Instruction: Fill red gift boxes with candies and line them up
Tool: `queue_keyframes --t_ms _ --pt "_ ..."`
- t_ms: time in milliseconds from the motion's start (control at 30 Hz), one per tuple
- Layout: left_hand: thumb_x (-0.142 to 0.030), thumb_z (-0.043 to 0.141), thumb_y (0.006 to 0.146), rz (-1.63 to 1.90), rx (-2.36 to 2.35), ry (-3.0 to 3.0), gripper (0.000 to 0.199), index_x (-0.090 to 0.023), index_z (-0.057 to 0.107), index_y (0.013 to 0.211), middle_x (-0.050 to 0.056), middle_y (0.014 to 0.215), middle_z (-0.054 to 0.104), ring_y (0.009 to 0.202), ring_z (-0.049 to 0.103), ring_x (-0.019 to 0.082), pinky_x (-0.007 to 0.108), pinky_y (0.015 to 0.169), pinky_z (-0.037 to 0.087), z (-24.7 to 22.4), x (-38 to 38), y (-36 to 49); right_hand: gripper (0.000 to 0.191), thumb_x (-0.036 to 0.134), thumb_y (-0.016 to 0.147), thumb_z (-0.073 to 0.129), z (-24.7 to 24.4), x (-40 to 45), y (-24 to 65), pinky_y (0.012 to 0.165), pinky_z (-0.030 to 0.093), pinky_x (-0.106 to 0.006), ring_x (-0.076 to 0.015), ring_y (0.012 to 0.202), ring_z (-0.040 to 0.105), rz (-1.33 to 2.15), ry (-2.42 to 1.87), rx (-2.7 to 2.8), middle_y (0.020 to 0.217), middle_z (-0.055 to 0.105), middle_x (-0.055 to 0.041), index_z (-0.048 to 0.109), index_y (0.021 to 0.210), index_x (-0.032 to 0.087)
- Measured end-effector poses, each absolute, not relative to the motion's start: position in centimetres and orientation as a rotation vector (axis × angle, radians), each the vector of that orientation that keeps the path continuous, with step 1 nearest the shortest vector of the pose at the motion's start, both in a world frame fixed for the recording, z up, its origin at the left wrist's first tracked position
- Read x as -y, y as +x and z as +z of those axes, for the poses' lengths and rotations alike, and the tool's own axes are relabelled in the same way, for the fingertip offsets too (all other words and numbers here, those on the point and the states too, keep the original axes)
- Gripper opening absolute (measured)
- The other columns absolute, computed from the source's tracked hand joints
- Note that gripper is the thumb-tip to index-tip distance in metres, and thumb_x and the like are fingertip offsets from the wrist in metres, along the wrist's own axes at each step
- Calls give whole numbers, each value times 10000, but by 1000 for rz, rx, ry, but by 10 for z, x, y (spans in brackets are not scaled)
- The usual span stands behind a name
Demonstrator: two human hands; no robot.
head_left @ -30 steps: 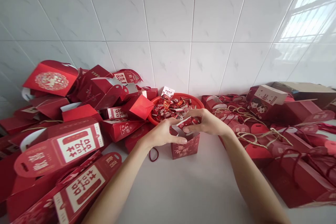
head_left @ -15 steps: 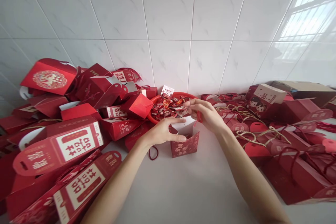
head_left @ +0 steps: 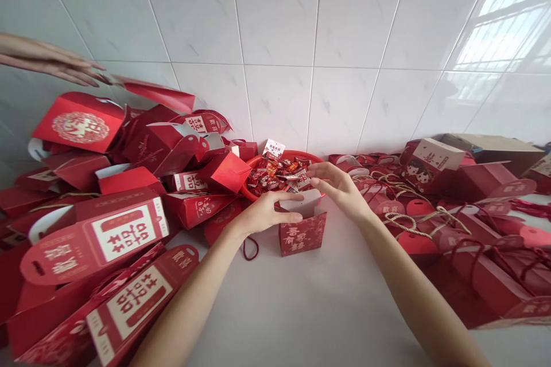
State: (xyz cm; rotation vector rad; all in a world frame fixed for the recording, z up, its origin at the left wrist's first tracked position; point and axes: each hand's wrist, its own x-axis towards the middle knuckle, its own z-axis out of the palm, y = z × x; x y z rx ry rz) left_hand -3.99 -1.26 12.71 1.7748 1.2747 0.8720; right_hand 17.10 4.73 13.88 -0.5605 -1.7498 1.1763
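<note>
Basically, left hand reaches in from the left, thumb and fingers spread across the left side of an open red box, which stands upright on the white table, just in front of the red basket. Right hand higher, fingers bent, thumb parted, tips beside wrapped candies; contact, can't tell.
</note>
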Motion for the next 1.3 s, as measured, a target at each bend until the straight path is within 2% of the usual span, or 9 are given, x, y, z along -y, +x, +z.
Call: queue_keyframes --t_ms 167,267,433,633,767,867,967,1167,1300 --pt "-378 650 899 992 -1299 1979 312 -205 770 1130 58 1207 753 1191 659 264 366 1042 503 120 8 -42 663 413 693 853 112 -50 188 939 514 -419 -241 1055 664 1392 -558 1881 1125 699 -77 570 1269 249" --pt "-422 680 873 951 -1290 2069 353 -217 765 1147 62 1232 741 1181 661 263 358 1042 500 119 7 -45 521 413 692 851 94 -51 189 878 525 -392 -226 940 678 1404 -598 1840 995 716 -57 632 1123 217" --pt "-300 764 745 1025 -1229 1967 701 -222 570 1415 87 1309 696 1088 702 253 383 986 540 116 4 -48 381 466 682 846 79 -53 183 778 521 -349 -199 806 644 1348 -642 1672 825 695 -30 646 854 192" --pt "-361 748 721 1269 -1237 1723 265 -164 729 897 78 950 783 888 739 262 382 847 589 105 -9 -44 385 500 695 836 74 -51 180 727 486 -311 -162 733 574 1351 -625 1574 786 649 -9 633 825 200" --pt "-341 747 705 1342 -1213 1713 192 -173 719 794 66 891 780 884 731 258 384 861 583 101 -10 -40 471 657 829 646 74 -49 181 772 480 -329 -176 765 584 1388 -616 1593 781 657 -29 648 772 189" --pt "-324 723 707 1389 -1210 1749 145 -180 714 726 70 896 775 911 720 253 378 889 569 100 -9 -39 447 628 822 678 75 -47 182 780 472 -328 -180 777 593 1420 -643 1610 795 675 -31 675 791 182" --pt "-312 705 697 1311 -1188 1794 135 -183 726 728 76 929 775 920 713 252 357 848 568 101 -7 -40 381 554 786 753 75 -46 181 785 471 -322 -179 793 604 1452 -630 1611 828 691 -29 703 843 180" --pt "-362 721 732 1125 -1174 1769 347 -169 761 1017 81 1030 784 960 723 266 365 858 573 106 -4 -45 379 555 773 757 71 -46 179 778 495 -338 -195 796 627 1396 -620 1620 839 708 -37 710 834 185" --pt "-439 716 771 1054 -1288 1843 319 -164 785 917 84 935 800 889 737 274 367 829 582 105 -4 -45 410 577 809 711 69 -43 178 816 515 -359 -222 868 647 1304 -645 1692 918 719 -56 715 947 191"
